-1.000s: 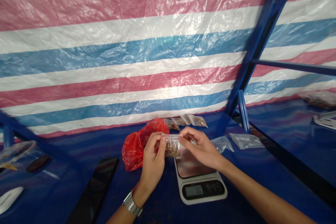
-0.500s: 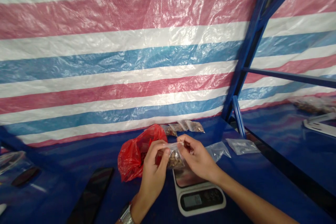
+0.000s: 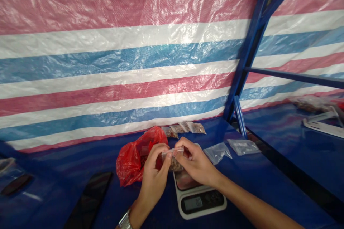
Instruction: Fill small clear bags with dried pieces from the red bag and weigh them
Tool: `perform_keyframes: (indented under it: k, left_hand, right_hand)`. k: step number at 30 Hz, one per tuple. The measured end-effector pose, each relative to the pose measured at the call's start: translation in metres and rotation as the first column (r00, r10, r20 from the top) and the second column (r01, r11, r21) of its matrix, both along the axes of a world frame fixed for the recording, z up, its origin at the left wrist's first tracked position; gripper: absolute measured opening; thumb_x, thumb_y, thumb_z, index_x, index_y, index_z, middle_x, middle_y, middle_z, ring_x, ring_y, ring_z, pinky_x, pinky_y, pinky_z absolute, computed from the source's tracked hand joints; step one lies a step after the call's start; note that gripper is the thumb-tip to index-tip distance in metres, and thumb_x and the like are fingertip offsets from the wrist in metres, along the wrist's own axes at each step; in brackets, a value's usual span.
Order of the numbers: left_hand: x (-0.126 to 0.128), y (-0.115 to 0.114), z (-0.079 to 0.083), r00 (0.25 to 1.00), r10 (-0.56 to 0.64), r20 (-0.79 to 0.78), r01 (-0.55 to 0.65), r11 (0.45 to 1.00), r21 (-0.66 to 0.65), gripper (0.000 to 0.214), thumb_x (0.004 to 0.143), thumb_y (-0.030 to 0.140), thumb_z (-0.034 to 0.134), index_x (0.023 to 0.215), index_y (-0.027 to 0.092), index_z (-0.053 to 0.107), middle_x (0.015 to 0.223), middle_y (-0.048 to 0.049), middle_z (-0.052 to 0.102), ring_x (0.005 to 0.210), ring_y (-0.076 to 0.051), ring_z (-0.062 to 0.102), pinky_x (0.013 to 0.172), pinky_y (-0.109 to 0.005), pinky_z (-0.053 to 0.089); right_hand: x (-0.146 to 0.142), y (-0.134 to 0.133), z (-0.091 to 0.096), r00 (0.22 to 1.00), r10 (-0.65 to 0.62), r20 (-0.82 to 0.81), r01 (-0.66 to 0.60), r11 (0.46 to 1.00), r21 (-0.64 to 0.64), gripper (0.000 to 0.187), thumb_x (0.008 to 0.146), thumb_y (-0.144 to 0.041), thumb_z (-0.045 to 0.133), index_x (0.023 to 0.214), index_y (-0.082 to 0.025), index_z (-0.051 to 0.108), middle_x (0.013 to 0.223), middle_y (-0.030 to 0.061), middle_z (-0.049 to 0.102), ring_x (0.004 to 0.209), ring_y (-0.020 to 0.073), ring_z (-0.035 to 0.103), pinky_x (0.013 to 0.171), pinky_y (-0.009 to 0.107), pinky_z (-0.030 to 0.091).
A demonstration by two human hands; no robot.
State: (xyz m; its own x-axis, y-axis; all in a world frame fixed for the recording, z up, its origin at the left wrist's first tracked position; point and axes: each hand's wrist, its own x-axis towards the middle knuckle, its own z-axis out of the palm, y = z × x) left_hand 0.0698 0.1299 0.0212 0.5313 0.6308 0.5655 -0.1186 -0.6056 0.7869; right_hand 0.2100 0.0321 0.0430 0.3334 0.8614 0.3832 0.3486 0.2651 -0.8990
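Note:
A small clear zip bag (image 3: 176, 165) with brown dried pieces inside is held up between both hands, above the near edge of a digital scale. My left hand (image 3: 156, 171) pinches the bag's top strip at its left end, thumb against fingers. My right hand (image 3: 197, 164) pinches the same strip close beside, the two thumbs nearly meeting. Under the right hand lies the white kitchen scale (image 3: 200, 205), its plate partly hidden and its display lit. Just left of the hands sits an open red plastic bag (image 3: 130, 162) with dark contents.
Several filled small bags (image 3: 197, 127) lie in a row by the striped sheet (image 3: 120, 89). Clear plastic bags (image 3: 219, 153) rest right of the scale, near a blue metal post (image 3: 245, 50). A dark phone-like slab (image 3: 88, 200) and a clear container (image 3: 10, 171) are at left.
My right hand has slid left along the bag's top strip, closer to my left hand. The whole view has shifted slightly.

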Motion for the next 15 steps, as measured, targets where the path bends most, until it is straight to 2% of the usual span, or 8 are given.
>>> perform_keyframes:
  k: [3, 9, 15]
  left_hand:
    - [-0.0004, -0.0005, 0.0018, 1.0, -0.009, -0.003, 0.009, 0.999, -0.035, 0.007, 0.098, 0.027, 0.063, 0.095, 0.022, 0.066, 0.103, -0.0032, 0.065, 0.101, -0.016, 0.063, 0.092, -0.025, 0.05]
    - [-0.001, -0.002, 0.002, 0.996, -0.078, -0.031, 0.074, 0.99, -0.124, 0.014, 0.099, 0.033, 0.063, 0.093, 0.021, 0.064, 0.101, -0.004, 0.063, 0.097, -0.017, 0.063, 0.085, -0.025, 0.05]
    - [-0.0025, -0.0001, 0.0046, 0.997, -0.057, -0.045, 0.047, 0.977, -0.208, 0.019, 0.097, 0.039, 0.064, 0.097, 0.02, 0.067, 0.095, -0.0035, 0.067, 0.092, -0.017, 0.063, 0.085, -0.026, 0.052]
  right_hand:
    - [-0.0007, 0.0001, 0.0005, 1.0, 0.028, -0.011, -0.028, 1.0, 0.011, 0.021, 0.1, -0.039, 0.059, 0.092, -0.02, 0.061, 0.082, -0.0015, 0.055, 0.072, 0.0134, 0.048, 0.065, 0.026, 0.039]
    - [-0.0016, -0.0006, 0.0002, 1.0, 0.014, -0.003, -0.014, 1.0, 0.027, 0.019, 0.1, -0.035, 0.058, 0.088, -0.02, 0.058, 0.081, -0.0019, 0.053, 0.072, 0.013, 0.048, 0.066, 0.025, 0.039]
    - [0.0008, 0.0, 0.0, 0.999, -0.001, 0.052, 0.0, 1.0, 0.016, 0.02, 0.1, -0.039, 0.061, 0.096, -0.02, 0.065, 0.089, 0.001, 0.061, 0.079, 0.0148, 0.056, 0.072, 0.027, 0.044]
